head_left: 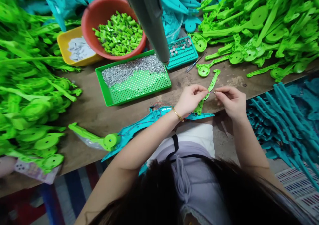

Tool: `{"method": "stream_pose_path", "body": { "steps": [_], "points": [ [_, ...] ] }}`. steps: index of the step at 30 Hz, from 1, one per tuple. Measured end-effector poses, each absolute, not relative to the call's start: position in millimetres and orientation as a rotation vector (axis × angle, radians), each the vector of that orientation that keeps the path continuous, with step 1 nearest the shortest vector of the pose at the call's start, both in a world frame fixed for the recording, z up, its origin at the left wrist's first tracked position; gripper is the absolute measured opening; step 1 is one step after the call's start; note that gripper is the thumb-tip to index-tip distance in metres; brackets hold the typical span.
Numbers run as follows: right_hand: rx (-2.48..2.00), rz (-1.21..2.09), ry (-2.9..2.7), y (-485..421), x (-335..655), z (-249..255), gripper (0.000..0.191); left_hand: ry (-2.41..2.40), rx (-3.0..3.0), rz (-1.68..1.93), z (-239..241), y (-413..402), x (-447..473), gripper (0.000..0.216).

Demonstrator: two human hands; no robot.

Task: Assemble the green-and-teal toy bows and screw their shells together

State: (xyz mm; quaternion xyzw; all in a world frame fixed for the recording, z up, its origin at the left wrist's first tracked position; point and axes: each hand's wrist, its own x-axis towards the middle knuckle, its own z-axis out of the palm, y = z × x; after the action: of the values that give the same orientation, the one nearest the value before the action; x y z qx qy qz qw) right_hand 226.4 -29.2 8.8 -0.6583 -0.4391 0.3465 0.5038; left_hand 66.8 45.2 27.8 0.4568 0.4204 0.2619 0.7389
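My left hand (pixel 191 99) and my right hand (pixel 231 100) face each other above the table's front edge, each with thumb and forefinger pinched. A thin wire (pixel 211 92) runs between their fingertips. Under them lies a flat green plastic arm (pixel 212 82), partly covered by my left hand. A long blue plastic shell (pixel 136 123) with red and dark wires along it rests at the table edge, partly hidden by my left forearm. At its left end sits another green plastic piece (pixel 109 141) with a round disc.
A green tray of screws (pixel 139 94), a red bowl of green parts (pixel 91 36), a yellow tub (pixel 65 52) and a teal tray (pixel 183 60) stand behind. A hanging grey tool (pixel 152 22) blocks the middle. Green pieces (pixel 274 29) and blue parts (pixel 294 118) are heaped right.
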Motion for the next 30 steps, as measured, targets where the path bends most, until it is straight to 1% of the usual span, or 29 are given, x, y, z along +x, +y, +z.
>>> {"method": "stream_pose_path", "body": {
  "steps": [5, 8, 12, 17, 21, 30],
  "points": [
    [-1.591, 0.891, -1.211, -17, 244, 5, 0.022, 0.93, 1.105, 0.592, 17, 55, 74, 0.003],
    [-1.625, 0.875, -1.221, -5, 255, -3, 0.022, 1.009, 1.329, 0.605, 8, 60, 81, 0.006],
    [-1.727, 0.683, -1.233, 13, 267, -15, 0.02, 1.141, 1.832, 0.588, 3, 58, 90, 0.016],
    [-1.821, 0.477, -1.454, 26, 273, -20, 0.011, 1.095, 2.228, 0.389, -2, 45, 96, 0.029],
    [-1.859, 0.416, -1.637, 30, 274, -18, 0.009, 1.027, 2.371, 0.244, -7, 39, 96, 0.035],
    [-1.939, 0.341, -1.96, 39, 273, -6, 0.013, 0.973, 2.456, 0.173, -5, 41, 95, 0.035]
  ]
}}
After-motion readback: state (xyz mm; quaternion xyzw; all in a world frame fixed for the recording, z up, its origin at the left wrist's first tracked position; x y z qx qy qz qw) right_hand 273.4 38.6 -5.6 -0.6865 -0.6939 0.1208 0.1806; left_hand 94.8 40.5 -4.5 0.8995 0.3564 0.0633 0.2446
